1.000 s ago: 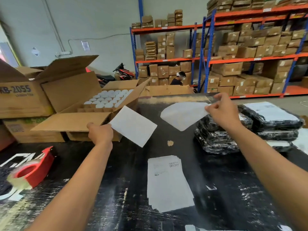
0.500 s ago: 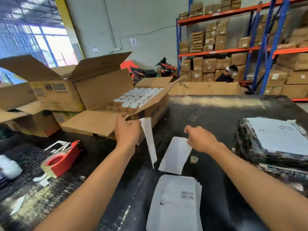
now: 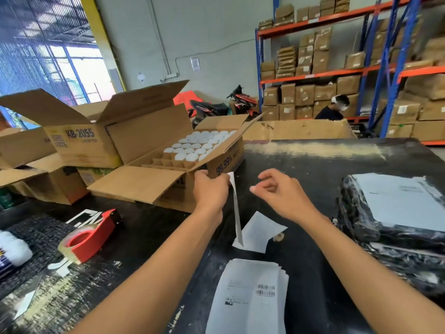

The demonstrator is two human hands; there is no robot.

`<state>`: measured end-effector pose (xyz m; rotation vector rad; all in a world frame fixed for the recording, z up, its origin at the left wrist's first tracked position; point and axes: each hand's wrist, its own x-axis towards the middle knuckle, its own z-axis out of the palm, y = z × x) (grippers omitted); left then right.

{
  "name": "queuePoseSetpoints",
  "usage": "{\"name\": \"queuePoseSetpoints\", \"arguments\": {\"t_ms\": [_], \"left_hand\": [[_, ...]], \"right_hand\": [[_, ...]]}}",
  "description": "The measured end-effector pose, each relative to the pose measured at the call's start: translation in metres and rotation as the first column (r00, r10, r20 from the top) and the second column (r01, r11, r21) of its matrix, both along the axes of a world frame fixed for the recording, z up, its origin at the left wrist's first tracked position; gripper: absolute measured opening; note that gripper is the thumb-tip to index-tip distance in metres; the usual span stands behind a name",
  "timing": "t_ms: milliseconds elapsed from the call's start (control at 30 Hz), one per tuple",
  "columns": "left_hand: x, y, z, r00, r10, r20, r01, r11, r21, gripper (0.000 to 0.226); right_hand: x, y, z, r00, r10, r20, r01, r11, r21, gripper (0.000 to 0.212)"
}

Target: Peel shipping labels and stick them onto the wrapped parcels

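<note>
warehouse packing bench, black worktop (image 3: pixel 313 169), racking with cartons behind. inspection starts at the grip.

left hand (image 3: pixel 210 191) pinches the top edge of a white sheet (image 3: pixel 237 213), judged to be the peeled shipping label or its backing; which of the two cannot be told. the sheet hangs edge-on to the camera, long axis close to vertical, its lower corner reaching down toward the bench, apart from the hand below the pinch.

right hand (image 3: pixel 279 191) is beside the sheet's top, to the right of the grip and near it, fingers loosely curled, holding nothing and not touching the sheet.

below the grip, a loose white sheet (image 3: pixel 261 231) lies flat on the worktop. further toward the person from there, a stack of printed labels (image 3: pixel 250 297), barcode uppermost.

well to the right of the grip, past the right hand, stands the stack of black wrapped parcels (image 3: pixel 356 213); the top one already carries a white label (image 3: pixel 399 201). judgement: the parcels lie on the right hand's side, so whatever goes there must cross rightward from the left-hand pinch, and the right hand is the nearer one.

left of the grip and touching distance behind it: an open carton (image 3: pixel 224 162) of white-capped items. further left and nearer the person, a red tape dispenser (image 3: pixel 89 237).
</note>
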<state>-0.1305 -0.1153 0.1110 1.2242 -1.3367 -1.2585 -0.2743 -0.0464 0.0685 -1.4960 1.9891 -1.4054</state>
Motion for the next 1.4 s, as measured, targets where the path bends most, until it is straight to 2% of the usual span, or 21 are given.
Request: {"name": "queuePoseSetpoints", "arguments": {"t_ms": [67,133,200,267,367,433,500,533,600,667,700,800,967,1133,1267,1400], "left_hand": [[-0.013,0.010,0.002,0.996,-0.059,-0.065,0.060,0.998,0.014,0.051],[-0.023,0.022,0.007,0.985,-0.115,-0.127,0.120,0.992,0.027,0.042],[-0.030,0.033,0.013,0.970,-0.178,-0.166,0.189,0.981,0.053,0.047],[-0.033,0.043,0.021,0.952,-0.239,-0.190,0.256,0.964,0.076,0.051],[-0.024,0.058,0.037,0.905,-0.300,-0.302,0.355,0.924,0.144,0.039],[-0.013,0.063,0.045,0.860,-0.325,-0.395,0.419,0.890,0.180,0.031],[-0.006,0.062,0.048,0.833,-0.338,-0.438,0.446,0.878,0.171,0.035],[-0.005,0.061,0.047,0.844,-0.354,-0.402,0.441,0.886,0.145,0.042],[-0.004,0.062,0.040,0.885,-0.413,-0.214,0.434,0.899,0.061,0.063],[-0.008,0.070,0.028,0.852,-0.517,-0.083,0.517,0.856,-0.020,0.075],[-0.011,0.077,0.021,0.809,-0.583,-0.083,0.583,0.812,-0.023,0.077],[-0.023,0.099,0.010,0.709,-0.690,-0.142,0.689,0.722,-0.065,0.075],[-0.048,0.123,0.018,0.687,-0.705,-0.173,0.672,0.708,-0.217,0.072],[-0.082,0.136,0.029,0.713,-0.691,-0.120,0.642,0.711,-0.286,0.069],[-0.112,0.136,0.033,0.737,-0.670,-0.087,0.633,0.730,-0.258,0.073],[-0.136,0.131,0.022,0.744,-0.666,-0.050,0.636,0.730,-0.249,0.080]], "right_hand": [[0.017,0.013,0.011,0.996,0.048,-0.074,-0.048,0.999,-0.001,0.049],[0.027,0.026,0.016,0.982,0.031,-0.188,-0.020,0.998,0.062,0.055],[0.031,0.039,0.019,0.961,-0.048,-0.271,0.062,0.997,0.045,0.047],[0.031,0.052,0.021,0.936,-0.150,-0.317,0.139,0.989,-0.057,0.036],[0.033,0.071,0.027,0.918,-0.252,-0.307,0.221,0.966,-0.132,0.034],[0.035,0.081,0.031,0.904,-0.295,-0.308,0.278,0.955,-0.099,0.036],[0.034,0.092,0.035,0.901,-0.346,-0.261,0.346,0.937,-0.047,0.037],[0.033,0.100,0.038,0.906,-0.374,-0.197,0.374,0.927,-0.035,0.036],[0.033,0.119,0.044,0.916,-0.400,-0.036,0.397,0.916,-0.056,0.033],[0.032,0.141,0.051,0.908,-0.408,0.102,0.417,0.903,-0.105,0.029],[0.031,0.152,0.054,0.900,-0.415,0.133,0.430,0.896,-0.114,0.029],[0.027,0.184,0.061,0.881,-0.441,0.171,0.460,0.884,-0.089,0.032],[0.009,0.214,0.069,0.866,-0.464,0.187,0.482,0.873,-0.068,0.038],[-0.028,0.227,0.073,0.855,-0.454,0.250,0.482,0.874,-0.063,0.043],[-0.065,0.230,0.074,0.842,-0.509,0.179,0.520,0.854,-0.023,0.048],[-0.105,0.225,0.067,0.859,-0.494,0.138,0.499,0.866,-0.006,0.051]]}}
